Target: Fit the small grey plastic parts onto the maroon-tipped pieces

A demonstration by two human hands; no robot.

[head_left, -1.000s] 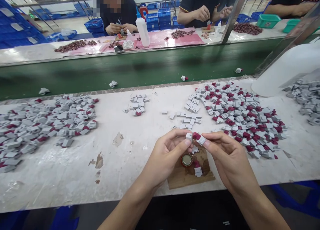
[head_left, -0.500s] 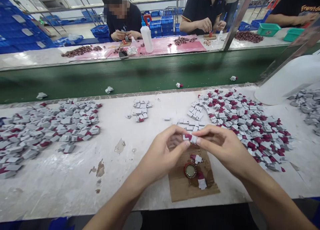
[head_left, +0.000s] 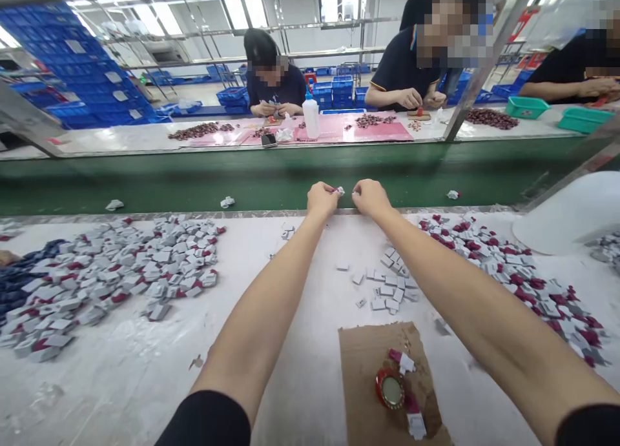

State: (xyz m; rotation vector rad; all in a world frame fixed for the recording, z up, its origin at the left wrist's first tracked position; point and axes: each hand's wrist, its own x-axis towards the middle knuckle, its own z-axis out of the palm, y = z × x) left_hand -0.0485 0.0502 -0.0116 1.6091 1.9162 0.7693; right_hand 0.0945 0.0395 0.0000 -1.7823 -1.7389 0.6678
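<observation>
Over the near edge of the green belt (head_left: 271, 175), my left hand (head_left: 323, 197) pinches a small white and magenta piece (head_left: 340, 191). Just right of it, my right hand (head_left: 372, 197) is closed, thumb and finger together; a tiny pale bit shows at the fingertips, too small to name. The hands are apart. On the table below lies a cardboard sheet (head_left: 358, 381) bearing a red-rimmed round cap (head_left: 392, 392) and two white and magenta pieces (head_left: 407, 363). Loose white blocks (head_left: 387, 291) lie beyond the cardboard.
Piles of grey-white and magenta pieces (head_left: 145, 259) lie left and right (head_left: 533, 284). A white container (head_left: 566, 213) stands at the right, near a metal post (head_left: 477, 71). More pieces (head_left: 227, 202) sit on the belt. People work across it, beside a white bottle (head_left: 310, 117).
Both hands have moved forward from above the cardboard to the belt and come apart. The left still holds a white and magenta piece. The view has tilted up.
</observation>
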